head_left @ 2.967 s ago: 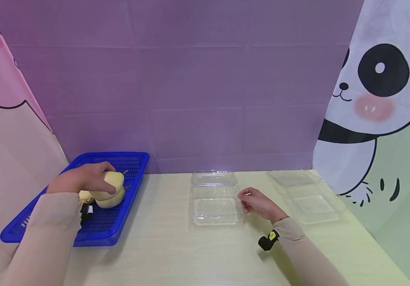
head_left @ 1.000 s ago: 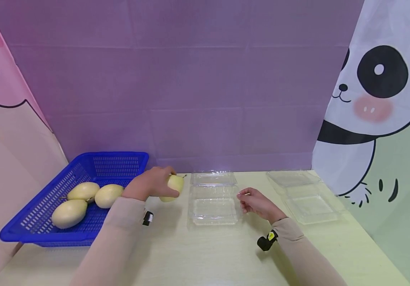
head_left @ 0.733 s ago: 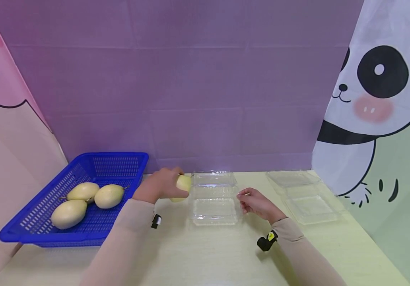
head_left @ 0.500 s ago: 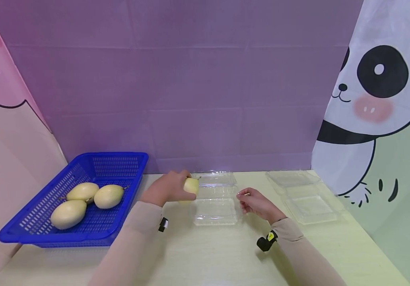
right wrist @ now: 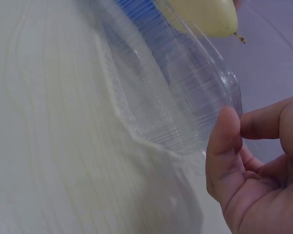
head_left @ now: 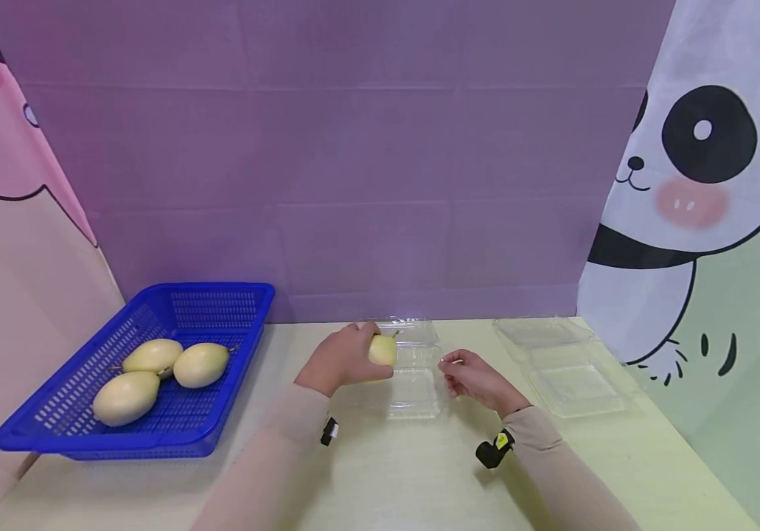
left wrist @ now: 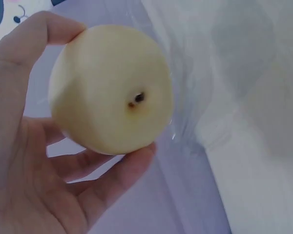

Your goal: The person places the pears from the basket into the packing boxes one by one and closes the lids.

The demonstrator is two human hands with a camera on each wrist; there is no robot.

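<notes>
My left hand [head_left: 343, 359] grips a pale yellow pear [head_left: 382, 350] over the left part of a clear plastic clamshell box [head_left: 413, 402], whose lid stands open toward the back. In the left wrist view the thumb and fingers curl round the pear [left wrist: 112, 87], its blossom end facing the camera. My right hand [head_left: 479, 380] pinches the right edge of the same box. The right wrist view shows thumb and forefinger on the rim of the clear box [right wrist: 151, 92], and the pear [right wrist: 205, 17] beyond it, stem downward. Hand and pear hide part of the box.
A blue plastic basket [head_left: 114, 442] at the left holds three pears [head_left: 126, 398]. Another open clear clamshell box [head_left: 579, 387] lies at the right of the pale wooden table [head_left: 386, 472]. A purple cloth [head_left: 366, 162] hangs behind the table.
My left hand has lifted a pear out of the blue basket and carried it rightward to above the clear box. The right hand has kept its place at the box's edge.
</notes>
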